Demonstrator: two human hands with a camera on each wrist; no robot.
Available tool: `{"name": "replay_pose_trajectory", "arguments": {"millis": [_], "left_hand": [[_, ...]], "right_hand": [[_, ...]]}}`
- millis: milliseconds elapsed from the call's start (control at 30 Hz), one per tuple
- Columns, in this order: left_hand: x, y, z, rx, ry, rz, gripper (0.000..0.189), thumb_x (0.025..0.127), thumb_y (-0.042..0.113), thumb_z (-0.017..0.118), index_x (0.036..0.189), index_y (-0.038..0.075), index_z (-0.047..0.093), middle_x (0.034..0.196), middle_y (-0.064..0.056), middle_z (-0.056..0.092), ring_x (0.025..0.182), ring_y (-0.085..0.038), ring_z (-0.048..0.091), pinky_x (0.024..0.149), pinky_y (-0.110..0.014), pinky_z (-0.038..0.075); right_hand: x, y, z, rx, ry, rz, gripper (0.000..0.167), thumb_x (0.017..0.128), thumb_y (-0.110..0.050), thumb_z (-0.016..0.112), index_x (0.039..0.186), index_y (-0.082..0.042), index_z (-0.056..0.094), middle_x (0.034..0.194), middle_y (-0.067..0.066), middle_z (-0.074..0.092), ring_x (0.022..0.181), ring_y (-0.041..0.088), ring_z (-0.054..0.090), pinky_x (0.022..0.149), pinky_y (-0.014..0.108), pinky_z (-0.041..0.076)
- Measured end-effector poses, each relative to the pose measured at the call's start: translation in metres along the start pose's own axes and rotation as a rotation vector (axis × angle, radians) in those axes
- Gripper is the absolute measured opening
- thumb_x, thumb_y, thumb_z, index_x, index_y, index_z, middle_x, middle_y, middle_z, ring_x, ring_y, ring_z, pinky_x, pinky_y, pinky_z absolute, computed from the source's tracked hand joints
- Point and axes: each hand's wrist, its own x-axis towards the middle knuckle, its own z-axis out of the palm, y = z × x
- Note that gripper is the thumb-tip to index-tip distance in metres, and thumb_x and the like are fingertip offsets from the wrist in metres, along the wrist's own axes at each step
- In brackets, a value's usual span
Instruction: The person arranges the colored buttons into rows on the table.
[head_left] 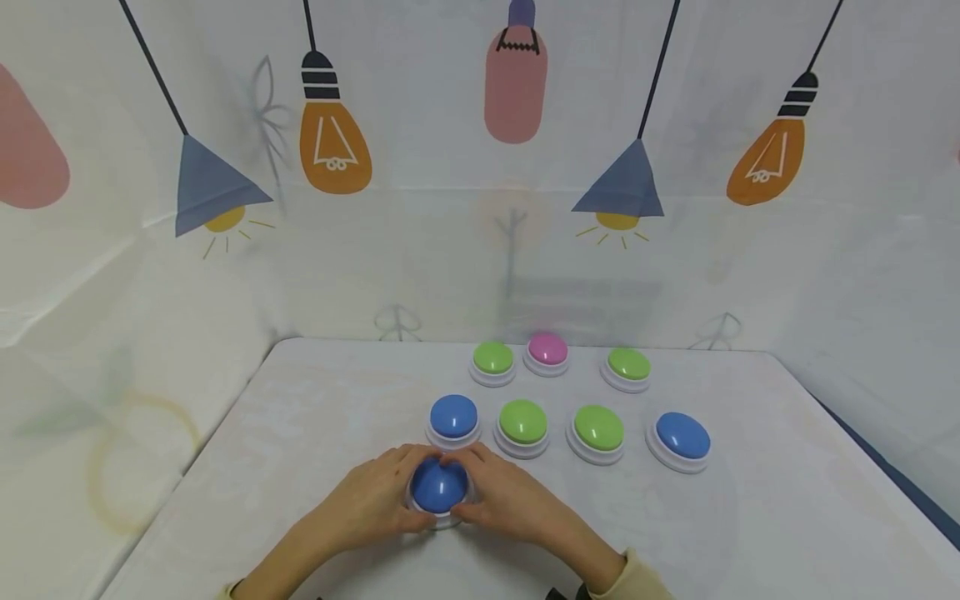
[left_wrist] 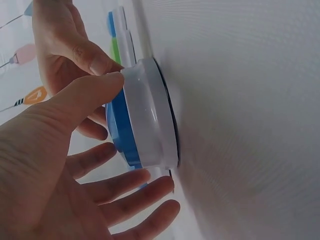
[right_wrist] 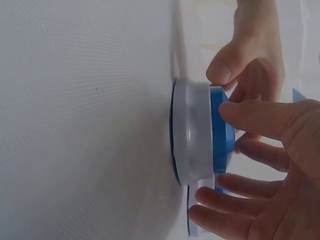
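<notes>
A large blue dome push button [head_left: 439, 485] on a white round base lies at the front of the table, between both hands. My left hand [head_left: 375, 496] curves round its left side, thumb at the near edge and index finger at the far edge. From the right, my right hand [head_left: 510, 492] curves round it the same way, so the two hands nearly ring the button. In the left wrist view, the left thumb [left_wrist: 92, 95] lies at the rim of the blue dome. The right wrist view shows the right thumb [right_wrist: 250, 116] against the dome's side, the other fingers spread beyond.
Just behind the hands stands another blue button [head_left: 453, 416]. Green buttons [head_left: 523, 422] [head_left: 599, 428] and a blue button [head_left: 683, 435] continue that row rightward. Farther back are a pink button [head_left: 548, 348] and green ones [head_left: 492, 357] [head_left: 629, 364]. A printed curtain [head_left: 450, 250] hangs behind the table.
</notes>
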Motion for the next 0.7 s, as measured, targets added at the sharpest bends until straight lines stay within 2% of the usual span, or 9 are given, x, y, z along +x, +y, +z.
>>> {"name": "replay_pose_trajectory", "arguments": {"millis": [233, 467, 700], "left_hand": [[0.001, -0.002, -0.003, -0.006, -0.014, 0.003, 0.072, 0.076, 0.045, 0.082, 0.135, 0.016, 0.052, 0.129, -0.007, 0.06, 0.113, -0.026, 0.061, 0.088, -0.049, 0.054], [0.009, 0.0, -0.008, -0.018, 0.011, -0.033, 0.077, 0.077, 0.048, 0.081, 0.14, 0.018, 0.048, 0.135, -0.007, 0.058, 0.119, -0.028, 0.058, 0.092, -0.052, 0.052], [0.024, 0.006, -0.02, -0.043, 0.092, -0.039, 0.075, 0.079, 0.045, 0.08, 0.142, 0.018, 0.048, 0.14, -0.008, 0.055, 0.127, -0.031, 0.054, 0.099, -0.055, 0.047]], "right_hand": [[0.001, 0.002, -0.004, 0.001, 0.017, 0.008, 0.059, 0.084, -0.027, 0.078, 0.136, -0.018, 0.052, 0.135, 0.004, 0.055, 0.122, 0.017, 0.056, 0.101, 0.036, 0.049], [0.001, 0.011, -0.016, 0.062, 0.052, 0.027, 0.058, 0.088, -0.028, 0.075, 0.139, -0.019, 0.05, 0.135, 0.006, 0.054, 0.121, 0.022, 0.058, 0.098, 0.04, 0.051], [0.002, 0.021, -0.037, 0.149, 0.16, 0.027, 0.057, 0.09, -0.022, 0.073, 0.141, -0.013, 0.049, 0.138, 0.008, 0.052, 0.125, 0.027, 0.054, 0.1, 0.046, 0.049]]}}
